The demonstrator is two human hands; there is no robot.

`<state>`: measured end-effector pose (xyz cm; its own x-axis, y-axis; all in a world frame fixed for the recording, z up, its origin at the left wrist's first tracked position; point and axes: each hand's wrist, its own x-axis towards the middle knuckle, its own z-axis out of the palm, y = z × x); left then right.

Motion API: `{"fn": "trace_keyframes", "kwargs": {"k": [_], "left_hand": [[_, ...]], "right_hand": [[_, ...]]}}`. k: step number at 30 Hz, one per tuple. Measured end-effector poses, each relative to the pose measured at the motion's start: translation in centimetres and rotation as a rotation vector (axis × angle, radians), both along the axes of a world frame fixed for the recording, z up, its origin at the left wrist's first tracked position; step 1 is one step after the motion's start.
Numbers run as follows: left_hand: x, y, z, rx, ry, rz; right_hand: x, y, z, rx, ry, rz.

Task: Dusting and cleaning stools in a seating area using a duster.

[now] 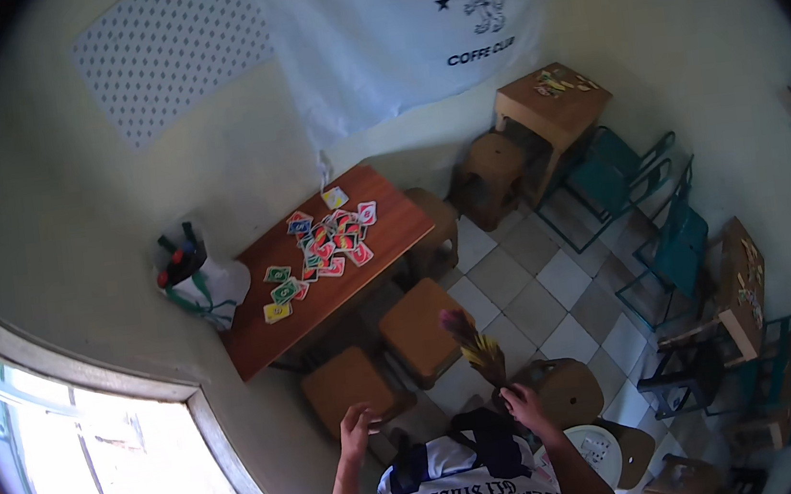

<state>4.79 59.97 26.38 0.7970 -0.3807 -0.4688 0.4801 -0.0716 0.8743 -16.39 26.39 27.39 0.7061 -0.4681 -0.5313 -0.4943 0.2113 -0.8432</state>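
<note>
My right hand (524, 405) is closed around the lower end of a feather duster (481, 352). Its plumes are brown and yellow with a purple-pink tip, and they point up and away from me over the tiled floor. My left hand (359, 428) is held in front of me with its fingers loosely bent and apart, holding nothing. Nearest to it is a square brown stool (350, 387), and a second brown stool (423, 329) stands beyond. On the long brown table (266, 343) lies a loose heap of colourful playing cards (332, 241).
A white bag (216, 283) with dark-topped items leans by the table's left end. A bright window (88, 443) is at lower left. Green metal chairs (611, 171), small wooden tables (558, 100) and a round white table (591, 453) stand to the right. A white banner (394, 45) hangs on the wall.
</note>
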Motion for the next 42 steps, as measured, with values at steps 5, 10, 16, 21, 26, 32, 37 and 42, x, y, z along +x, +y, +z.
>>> {"fn": "trace_keyframes", "kwargs": {"k": [5,10,16,21,26,32,37,42], "left_hand": [[-0.1,-7.6,3.4,0.072,0.003,-0.14],[0.3,-15.9,4.2,-0.022,-0.067,-0.206],[-0.2,-24.5,5.0,-0.001,-0.064,-0.305],[-0.7,-29.8,5.2,0.018,-0.043,-0.426],[-0.1,-34.1,4.9,0.043,-0.026,-0.535],[2.3,-41.2,5.0,-0.053,-0.114,-0.543],[5.4,-48.6,7.7,-0.144,-0.145,-0.583],[9.4,-53.4,7.5,-0.183,-0.162,-0.588]], "right_hand": [[-3.5,-4.0,0.3,-0.064,-0.109,-0.175],[-6.5,-9.1,-1.2,-0.118,-0.102,-0.244],[-10.0,-12.8,1.0,-0.045,0.016,-0.431],[-13.0,-15.1,1.3,0.009,-0.001,-0.585],[-14.1,-16.0,0.8,0.011,0.024,-0.714],[-13.6,-18.7,1.0,0.067,0.035,-0.819],[-11.5,-24.0,2.9,0.036,0.103,-0.933],[-9.0,-29.8,5.7,-0.033,0.06,-0.911]]}}
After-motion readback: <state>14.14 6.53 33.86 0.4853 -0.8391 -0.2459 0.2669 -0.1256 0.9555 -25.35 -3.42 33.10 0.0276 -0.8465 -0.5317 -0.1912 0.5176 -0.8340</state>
